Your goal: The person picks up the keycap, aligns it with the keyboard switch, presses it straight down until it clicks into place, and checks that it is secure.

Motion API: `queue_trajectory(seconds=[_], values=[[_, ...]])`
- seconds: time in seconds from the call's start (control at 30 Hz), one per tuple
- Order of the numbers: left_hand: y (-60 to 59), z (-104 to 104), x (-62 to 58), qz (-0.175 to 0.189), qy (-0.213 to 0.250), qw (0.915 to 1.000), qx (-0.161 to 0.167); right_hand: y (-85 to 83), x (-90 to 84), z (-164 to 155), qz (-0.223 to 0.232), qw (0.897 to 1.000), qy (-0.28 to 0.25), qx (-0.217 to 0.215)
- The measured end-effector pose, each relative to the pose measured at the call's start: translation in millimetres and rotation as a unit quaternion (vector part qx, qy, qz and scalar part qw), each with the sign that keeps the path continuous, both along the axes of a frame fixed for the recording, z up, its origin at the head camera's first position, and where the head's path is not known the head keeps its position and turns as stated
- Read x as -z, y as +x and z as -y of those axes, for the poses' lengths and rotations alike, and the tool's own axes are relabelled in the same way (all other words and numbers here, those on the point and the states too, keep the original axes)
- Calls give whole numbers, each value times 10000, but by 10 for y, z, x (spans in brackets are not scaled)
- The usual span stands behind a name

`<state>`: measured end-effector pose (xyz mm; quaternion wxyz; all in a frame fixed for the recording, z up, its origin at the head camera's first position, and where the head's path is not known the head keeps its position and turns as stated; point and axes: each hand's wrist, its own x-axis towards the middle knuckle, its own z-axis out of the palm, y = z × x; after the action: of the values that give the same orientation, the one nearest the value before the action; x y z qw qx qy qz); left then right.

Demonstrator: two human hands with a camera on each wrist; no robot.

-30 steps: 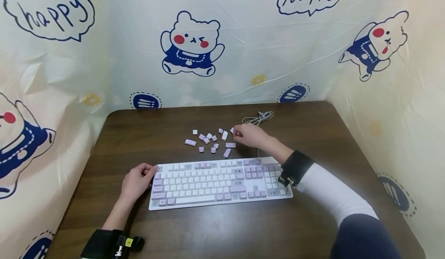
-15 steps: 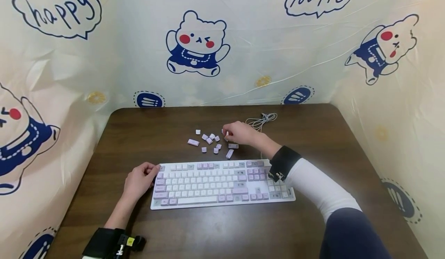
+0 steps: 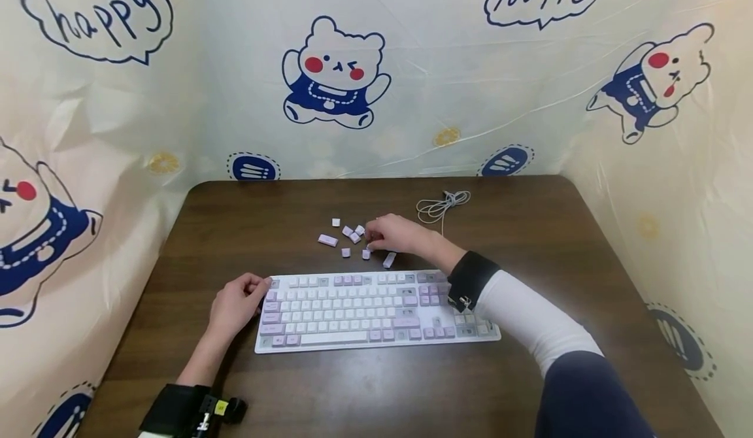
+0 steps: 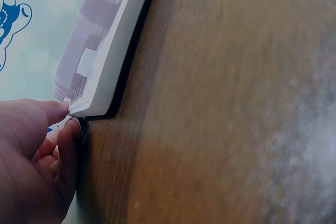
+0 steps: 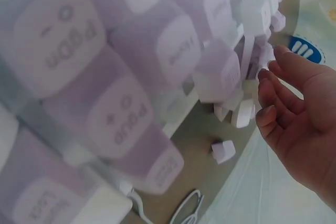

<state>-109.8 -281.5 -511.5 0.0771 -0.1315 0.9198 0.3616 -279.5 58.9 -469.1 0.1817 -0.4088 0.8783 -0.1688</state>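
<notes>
Reaching with the right hand (image 3: 393, 234) into the scattered white and lilac plastic keycaps (image 3: 353, 235) behind the white and lilac keyboard (image 3: 376, 307) on the dark wooden table (image 3: 365, 386), fingers relaxed, gripping nothing visible; pinching the keyboard's left edge with the left hand (image 3: 234, 307).

Our left hand (image 3: 234, 306) rests low, fingers curled, thumb and forefinger pinching; our right hand (image 3: 393, 234) reaches forward, fingers loosely bent.
</notes>
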Motion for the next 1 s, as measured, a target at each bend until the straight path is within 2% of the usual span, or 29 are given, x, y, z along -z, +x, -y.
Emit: queue_trajectory(seconds=[0.17,0.4,1.0], values=[[10,-14,32,8,18,10000,-25,39,41,33,-43,9997,111,-228],[5,-1,29,-21,14,10000,-32,53,41,25,-174,9988,-106,-441],[-5,10,4,80,82,9999,-54,56,44,50,19,9996,110,-253]])
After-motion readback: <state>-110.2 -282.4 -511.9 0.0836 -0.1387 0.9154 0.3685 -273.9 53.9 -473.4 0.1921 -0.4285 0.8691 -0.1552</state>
